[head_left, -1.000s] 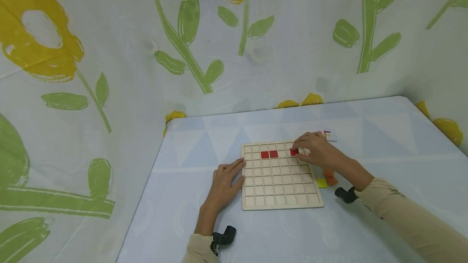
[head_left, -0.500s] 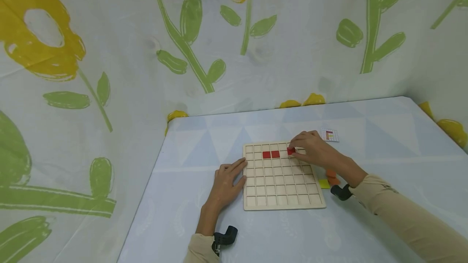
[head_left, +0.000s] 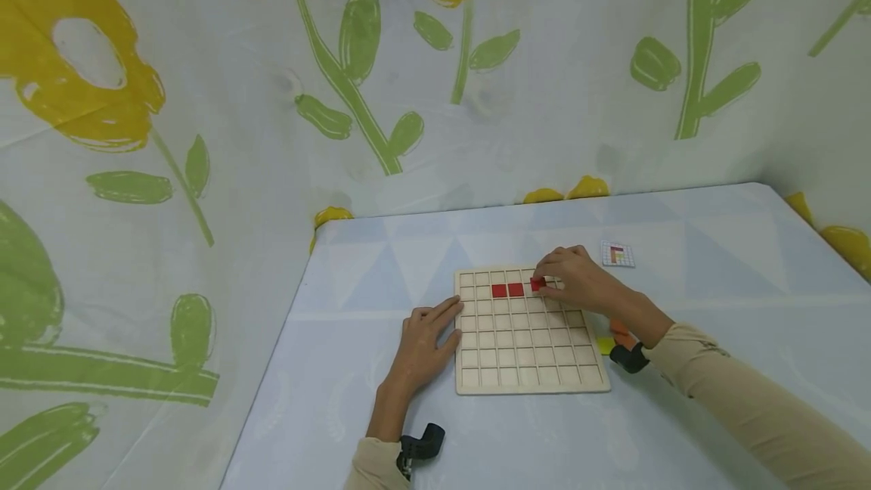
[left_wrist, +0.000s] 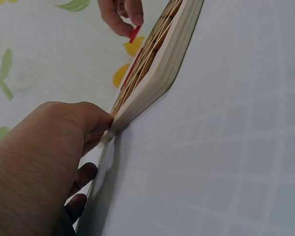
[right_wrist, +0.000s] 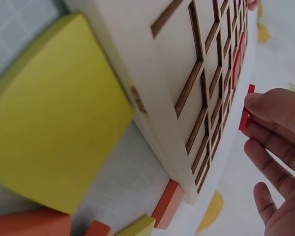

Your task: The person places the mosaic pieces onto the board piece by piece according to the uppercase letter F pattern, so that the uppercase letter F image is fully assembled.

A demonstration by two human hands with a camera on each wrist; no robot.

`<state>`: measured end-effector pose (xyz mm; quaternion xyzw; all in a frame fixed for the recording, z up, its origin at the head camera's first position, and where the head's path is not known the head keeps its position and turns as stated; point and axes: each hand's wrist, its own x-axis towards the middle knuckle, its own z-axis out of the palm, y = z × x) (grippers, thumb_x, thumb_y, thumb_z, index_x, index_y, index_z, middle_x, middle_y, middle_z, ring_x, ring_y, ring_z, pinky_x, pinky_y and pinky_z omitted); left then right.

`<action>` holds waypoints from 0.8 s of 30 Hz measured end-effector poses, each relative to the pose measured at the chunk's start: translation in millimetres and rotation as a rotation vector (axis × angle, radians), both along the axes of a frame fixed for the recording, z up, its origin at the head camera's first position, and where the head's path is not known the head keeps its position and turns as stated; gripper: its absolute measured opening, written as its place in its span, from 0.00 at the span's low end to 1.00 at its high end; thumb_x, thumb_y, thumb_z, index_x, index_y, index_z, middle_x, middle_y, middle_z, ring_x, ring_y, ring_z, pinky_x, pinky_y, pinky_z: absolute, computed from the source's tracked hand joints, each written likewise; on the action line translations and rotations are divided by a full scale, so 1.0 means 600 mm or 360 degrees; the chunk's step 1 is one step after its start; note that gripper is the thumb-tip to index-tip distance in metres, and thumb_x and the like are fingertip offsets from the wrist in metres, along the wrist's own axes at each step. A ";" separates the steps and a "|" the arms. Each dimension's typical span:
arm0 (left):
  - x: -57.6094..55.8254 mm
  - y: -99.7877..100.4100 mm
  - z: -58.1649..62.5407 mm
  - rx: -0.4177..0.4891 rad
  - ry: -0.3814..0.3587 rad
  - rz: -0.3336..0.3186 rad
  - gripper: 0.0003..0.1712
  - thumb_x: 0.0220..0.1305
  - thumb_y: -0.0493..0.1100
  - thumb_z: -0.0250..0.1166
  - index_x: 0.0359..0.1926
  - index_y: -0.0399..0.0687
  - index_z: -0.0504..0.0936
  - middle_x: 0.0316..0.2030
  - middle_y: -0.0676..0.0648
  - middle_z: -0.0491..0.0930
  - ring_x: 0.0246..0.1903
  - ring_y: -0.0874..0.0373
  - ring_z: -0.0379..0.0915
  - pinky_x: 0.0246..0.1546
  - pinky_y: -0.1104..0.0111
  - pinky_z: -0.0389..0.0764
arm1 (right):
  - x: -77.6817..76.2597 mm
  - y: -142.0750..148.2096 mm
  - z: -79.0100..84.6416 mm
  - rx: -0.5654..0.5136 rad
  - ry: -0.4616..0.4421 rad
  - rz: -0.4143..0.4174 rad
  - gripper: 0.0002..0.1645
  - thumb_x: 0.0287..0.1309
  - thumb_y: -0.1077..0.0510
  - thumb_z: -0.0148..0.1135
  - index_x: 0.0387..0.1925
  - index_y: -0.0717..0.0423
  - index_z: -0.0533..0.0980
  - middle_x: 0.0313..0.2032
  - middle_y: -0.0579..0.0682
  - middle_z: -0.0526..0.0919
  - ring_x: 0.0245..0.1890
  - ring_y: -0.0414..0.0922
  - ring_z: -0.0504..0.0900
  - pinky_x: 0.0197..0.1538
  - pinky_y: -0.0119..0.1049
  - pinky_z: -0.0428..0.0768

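My right hand (head_left: 578, 278) pinches a small red square tile (head_left: 537, 284) between thumb and fingers. In the right wrist view the held tile (right_wrist: 245, 119) stands a little off the board's face. Below it lies a pale wooden grid board (head_left: 520, 386) with square cells. Two red tiles (head_left: 506, 290) sit side by side in the second row from the back, just left of the held one. At the board's left edge rests my left hand (head_left: 418, 342), fingers extended. Its fingertips touch the rim near a corner in the left wrist view.
A small card printed with a coloured grid (head_left: 617, 254) lies behind the board at right. A yellow piece (head_left: 605, 345) and orange pieces (head_left: 622, 333) lie by the board's right edge, partly behind my right arm. A flower-printed curtain (head_left: 544, 119) hangs behind the table.
My right hand has moved left over the board with the red tile, toward the two placed ones. The printed card now shows fully. My left hand has stayed at the edge.
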<state>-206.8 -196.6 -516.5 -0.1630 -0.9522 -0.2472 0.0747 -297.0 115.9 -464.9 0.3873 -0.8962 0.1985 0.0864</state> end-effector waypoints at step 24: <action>-0.001 -0.001 -0.001 -0.0009 0.0024 -0.0008 0.28 0.72 0.51 0.58 0.71 0.57 0.72 0.71 0.59 0.66 0.56 0.57 0.66 0.56 0.56 0.65 | -0.010 -0.014 -0.020 0.0054 -0.0006 0.0029 0.09 0.52 0.60 0.77 0.36 0.53 0.86 0.41 0.48 0.86 0.45 0.50 0.79 0.47 0.54 0.69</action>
